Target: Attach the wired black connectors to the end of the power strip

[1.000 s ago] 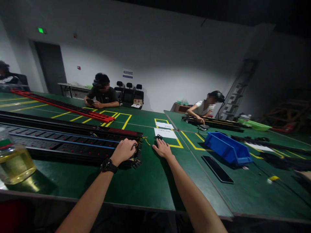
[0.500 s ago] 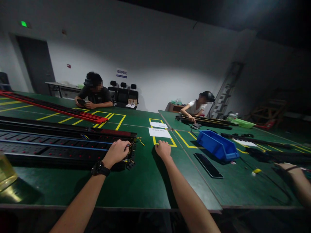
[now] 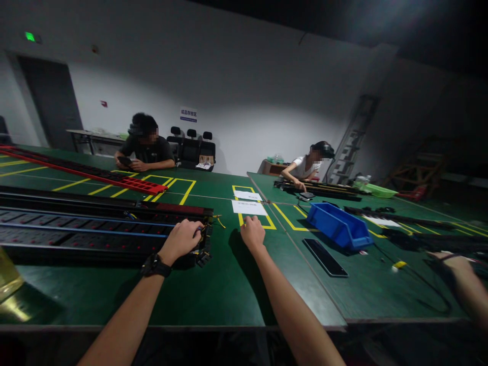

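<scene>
While the left hand (image 3: 182, 239) grips the black power strip's (image 3: 95, 231) end, the right hand (image 3: 251, 232) rests fisted — contents unseen — on the green table (image 3: 229, 284).

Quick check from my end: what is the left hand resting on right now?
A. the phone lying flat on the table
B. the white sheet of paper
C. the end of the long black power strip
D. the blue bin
C: the left hand lies closed over the near end of the long black power strip, while the blue bin, phone and white sheet of paper lie off to its right, untouched.
</scene>
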{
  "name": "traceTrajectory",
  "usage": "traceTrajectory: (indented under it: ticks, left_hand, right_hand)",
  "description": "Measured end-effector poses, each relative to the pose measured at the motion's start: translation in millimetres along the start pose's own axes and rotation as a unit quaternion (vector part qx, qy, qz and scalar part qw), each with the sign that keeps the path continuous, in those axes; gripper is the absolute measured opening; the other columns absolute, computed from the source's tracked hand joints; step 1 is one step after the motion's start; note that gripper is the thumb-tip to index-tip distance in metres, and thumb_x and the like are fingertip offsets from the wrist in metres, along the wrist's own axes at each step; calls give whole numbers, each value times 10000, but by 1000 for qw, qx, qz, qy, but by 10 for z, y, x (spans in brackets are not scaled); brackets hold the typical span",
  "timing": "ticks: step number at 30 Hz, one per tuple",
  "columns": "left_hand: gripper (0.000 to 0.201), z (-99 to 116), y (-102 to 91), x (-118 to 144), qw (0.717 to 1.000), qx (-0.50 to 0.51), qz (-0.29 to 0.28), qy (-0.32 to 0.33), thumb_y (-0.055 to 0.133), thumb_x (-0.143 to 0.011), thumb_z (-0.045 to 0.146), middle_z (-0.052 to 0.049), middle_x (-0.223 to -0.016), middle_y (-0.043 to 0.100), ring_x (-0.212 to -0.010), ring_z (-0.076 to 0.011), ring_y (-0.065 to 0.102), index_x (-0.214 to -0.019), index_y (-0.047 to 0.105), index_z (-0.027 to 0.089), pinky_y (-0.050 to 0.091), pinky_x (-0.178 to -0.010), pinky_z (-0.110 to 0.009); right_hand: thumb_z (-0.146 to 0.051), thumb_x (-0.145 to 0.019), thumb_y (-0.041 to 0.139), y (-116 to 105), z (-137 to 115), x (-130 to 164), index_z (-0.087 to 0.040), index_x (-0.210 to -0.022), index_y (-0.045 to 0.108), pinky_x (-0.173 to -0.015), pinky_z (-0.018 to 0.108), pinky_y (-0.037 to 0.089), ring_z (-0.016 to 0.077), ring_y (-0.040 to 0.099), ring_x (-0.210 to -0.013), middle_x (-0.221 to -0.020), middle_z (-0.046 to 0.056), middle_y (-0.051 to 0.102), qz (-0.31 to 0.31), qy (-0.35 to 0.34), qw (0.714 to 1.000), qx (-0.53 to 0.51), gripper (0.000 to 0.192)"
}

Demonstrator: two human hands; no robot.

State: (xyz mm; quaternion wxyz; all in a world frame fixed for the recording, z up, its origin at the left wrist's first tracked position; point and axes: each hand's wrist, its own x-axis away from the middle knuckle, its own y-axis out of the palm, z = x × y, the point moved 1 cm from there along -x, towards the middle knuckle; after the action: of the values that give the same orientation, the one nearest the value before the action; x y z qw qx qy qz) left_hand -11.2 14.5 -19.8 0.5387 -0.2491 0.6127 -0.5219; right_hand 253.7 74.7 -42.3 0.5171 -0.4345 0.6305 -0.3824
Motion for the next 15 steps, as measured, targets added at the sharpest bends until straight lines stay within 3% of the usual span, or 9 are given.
traceTrajectory:
  ticks: [2,6,15]
  left_hand:
    - [338,-7,5,-3,1000,1,0,1,431,-978,262,-100,-1063,758,-1047,-275,665,-1154,717,222,508,-955,-403]
    - [336,-20,11,-10,1000,10,5,0,442,-974,274,-98,-1047,758,-1011,-273,664,-1145,727,227,508,-940,-399]
    - [363,15,-27,2,1000,13,-4,-1,417,-975,265,-109,-1084,758,-1042,-297,658,-1161,724,211,508,-952,-434]
  right_hand:
    - [-221,-1021,392,3,9,5,-220,-1291,656,-784,340,503,252,669,-1040,-1261,158,609,-36,7,999,-3,378]
    - [-207,-1022,360,35,-7,20,-192,-1180,716,-800,348,518,261,695,-1026,-1206,172,625,-83,-6,997,-2,390]
    - [-241,-1002,403,21,22,12,-174,-1149,720,-801,373,535,288,696,-1039,-1212,183,620,-47,29,998,9,356]
